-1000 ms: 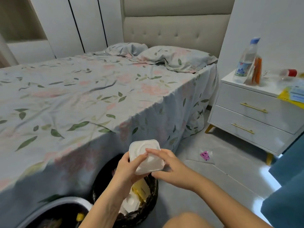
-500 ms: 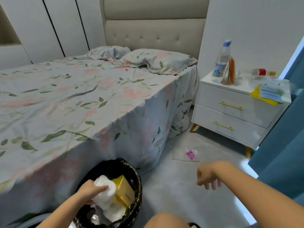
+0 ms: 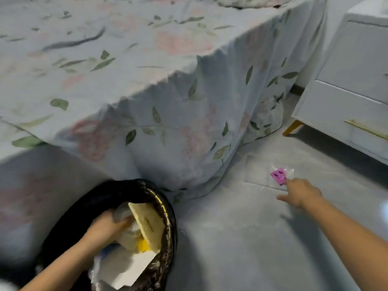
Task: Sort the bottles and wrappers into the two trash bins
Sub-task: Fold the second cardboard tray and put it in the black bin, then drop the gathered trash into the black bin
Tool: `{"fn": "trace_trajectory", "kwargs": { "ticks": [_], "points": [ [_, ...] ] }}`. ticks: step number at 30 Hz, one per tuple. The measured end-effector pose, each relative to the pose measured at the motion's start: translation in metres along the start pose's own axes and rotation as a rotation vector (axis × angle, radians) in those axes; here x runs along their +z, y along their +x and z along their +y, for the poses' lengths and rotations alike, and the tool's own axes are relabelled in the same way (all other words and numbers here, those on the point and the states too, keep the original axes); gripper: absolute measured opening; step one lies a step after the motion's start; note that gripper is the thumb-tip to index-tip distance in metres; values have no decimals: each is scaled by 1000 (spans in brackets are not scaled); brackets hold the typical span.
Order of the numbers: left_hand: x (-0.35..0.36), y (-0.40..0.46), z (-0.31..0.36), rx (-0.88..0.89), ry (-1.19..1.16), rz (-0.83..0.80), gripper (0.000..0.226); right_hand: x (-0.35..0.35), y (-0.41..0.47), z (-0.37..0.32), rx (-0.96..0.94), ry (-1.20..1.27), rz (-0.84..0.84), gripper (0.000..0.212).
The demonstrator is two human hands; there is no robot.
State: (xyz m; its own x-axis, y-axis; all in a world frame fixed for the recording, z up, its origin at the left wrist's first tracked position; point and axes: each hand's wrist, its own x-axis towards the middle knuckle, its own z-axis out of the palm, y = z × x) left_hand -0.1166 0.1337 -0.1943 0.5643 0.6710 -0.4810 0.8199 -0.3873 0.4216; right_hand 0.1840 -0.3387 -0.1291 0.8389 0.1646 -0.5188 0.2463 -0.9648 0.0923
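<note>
With the left hand (image 3: 105,227) gripping waste inside the bin (image 3: 168,208), pinch the nearby wrapper (image 3: 273,175) flat using the right hand's (image 3: 302,193) loosely spread fingers.

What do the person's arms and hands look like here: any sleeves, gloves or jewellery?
Both forearms are bare, no sleeves in view. The left hand and right hand are gloveless, and no watch, ring or bracelet shows. The picture is motion-blurred, so small items could be missed.

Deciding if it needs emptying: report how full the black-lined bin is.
Nearly full: in the black-lined bin, white wrappers and a yellow box reach rim height, with the left hand pressing them.
</note>
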Motion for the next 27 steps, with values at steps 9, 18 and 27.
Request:
{"fn": "trace_trajectory", "kwargs": {
  "ticks": [9, 18, 27],
  "points": [
    [-26, -105, 100, 81, 39, 1, 10, 49, 98, -35, -34, -28, 66, 72],
    [-47, -111, 107, 56, 310, 189, 87, 89, 150, -4, -96, 6, 162, 68],
    [-49, -142, 136, 216, 407, 370, 43, 70, 110, -32, -190, -363, 214, 28]
  ]
}}
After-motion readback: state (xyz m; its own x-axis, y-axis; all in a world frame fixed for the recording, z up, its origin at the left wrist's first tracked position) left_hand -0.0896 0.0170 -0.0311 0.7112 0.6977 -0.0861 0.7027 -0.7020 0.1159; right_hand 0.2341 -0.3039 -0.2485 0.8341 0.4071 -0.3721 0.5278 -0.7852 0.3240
